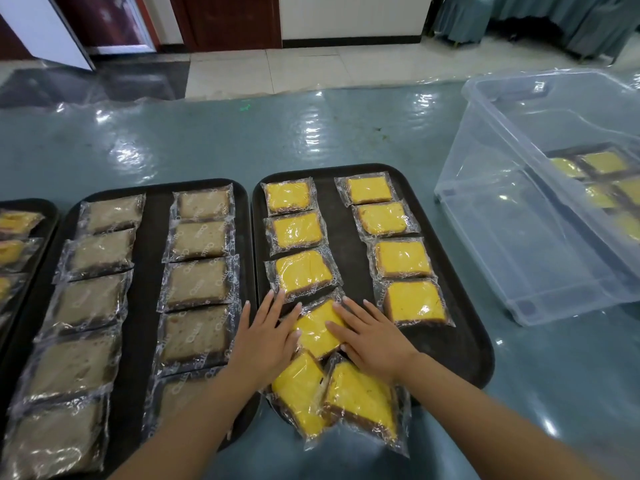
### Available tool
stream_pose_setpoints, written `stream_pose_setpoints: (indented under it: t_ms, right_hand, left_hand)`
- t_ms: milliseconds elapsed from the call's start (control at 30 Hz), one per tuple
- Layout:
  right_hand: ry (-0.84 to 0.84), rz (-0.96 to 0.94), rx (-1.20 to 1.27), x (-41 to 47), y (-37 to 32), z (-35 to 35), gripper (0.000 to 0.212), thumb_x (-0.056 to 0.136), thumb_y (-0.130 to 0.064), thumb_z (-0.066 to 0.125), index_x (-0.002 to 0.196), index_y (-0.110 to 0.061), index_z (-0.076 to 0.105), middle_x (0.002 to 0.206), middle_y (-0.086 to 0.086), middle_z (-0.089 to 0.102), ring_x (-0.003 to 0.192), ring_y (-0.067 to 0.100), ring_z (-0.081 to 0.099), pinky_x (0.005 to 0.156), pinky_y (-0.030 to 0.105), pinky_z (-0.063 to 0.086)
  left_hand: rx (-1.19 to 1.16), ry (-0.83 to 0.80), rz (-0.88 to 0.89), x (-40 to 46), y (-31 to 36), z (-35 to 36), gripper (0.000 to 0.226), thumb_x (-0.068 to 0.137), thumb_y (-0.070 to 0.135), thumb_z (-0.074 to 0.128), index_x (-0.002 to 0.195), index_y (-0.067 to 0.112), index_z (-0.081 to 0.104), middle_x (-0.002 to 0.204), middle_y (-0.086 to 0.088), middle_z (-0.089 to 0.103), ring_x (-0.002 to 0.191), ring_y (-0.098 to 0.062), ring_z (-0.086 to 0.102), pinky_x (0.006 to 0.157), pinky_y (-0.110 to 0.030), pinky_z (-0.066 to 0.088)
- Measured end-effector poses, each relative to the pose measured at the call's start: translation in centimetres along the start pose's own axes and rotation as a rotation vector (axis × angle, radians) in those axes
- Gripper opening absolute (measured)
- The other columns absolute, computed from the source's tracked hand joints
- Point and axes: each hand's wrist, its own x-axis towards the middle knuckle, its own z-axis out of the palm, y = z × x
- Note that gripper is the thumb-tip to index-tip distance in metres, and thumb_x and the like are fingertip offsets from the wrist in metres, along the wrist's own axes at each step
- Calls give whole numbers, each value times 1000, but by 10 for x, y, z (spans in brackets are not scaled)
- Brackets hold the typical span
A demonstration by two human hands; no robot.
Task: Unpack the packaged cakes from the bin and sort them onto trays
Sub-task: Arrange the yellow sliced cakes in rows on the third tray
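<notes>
Yellow packaged cakes lie nearest: two loose packets (343,396) overhang the near rim of the right-hand tray (460,344), unplaced. Just beyond, the left hand (266,337) and right hand (372,337) press flat, fingers spread and gripping nothing, on a tilted packet (317,329) being squared into the left column; next it needs turning straight. Farther off, the brown-cake tray (152,237) looks full, and the clear bin (519,216) seemingly holds more yellow cakes.
</notes>
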Motion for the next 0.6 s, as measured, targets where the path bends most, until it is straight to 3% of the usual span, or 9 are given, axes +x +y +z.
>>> stream_pose_setpoints:
  t_ms: [167,267,367,600]
  right_hand:
    - [-23,51,36,1,-5,6,52,95,-45,29,141,-28,43,149,4,40,135,23,41,106,44,33]
    - [-12,91,51,2,-7,7,51,94,-45,29,140,-29,44,146,3,46,130,22,48,102,42,37]
    - [25,113,76,4,-10,9,51,95,-45,29,141,-30,42,145,3,46,128,22,50,98,42,44]
    - [46,176,88,9,-19,9,51,95,-45,28,138,-28,49,142,3,50,124,23,54,89,40,51]
  left_hand:
    - [40,-49,-9,24,-2,-6,77,71,64,-19,142,35,-21,150,2,-24,141,-17,-22,112,-48,-13]
    - [54,-88,22,34,-10,-3,89,59,77,-32,138,37,-26,150,2,-26,137,-17,-27,110,-50,-16]
    - [80,-132,41,39,-18,-2,93,51,74,-43,136,39,-30,149,2,-31,135,-16,-29,110,-52,-17]
    - [110,-150,80,46,-25,-3,82,63,69,-32,138,36,-30,152,-1,-31,139,-19,-27,113,-53,-13]
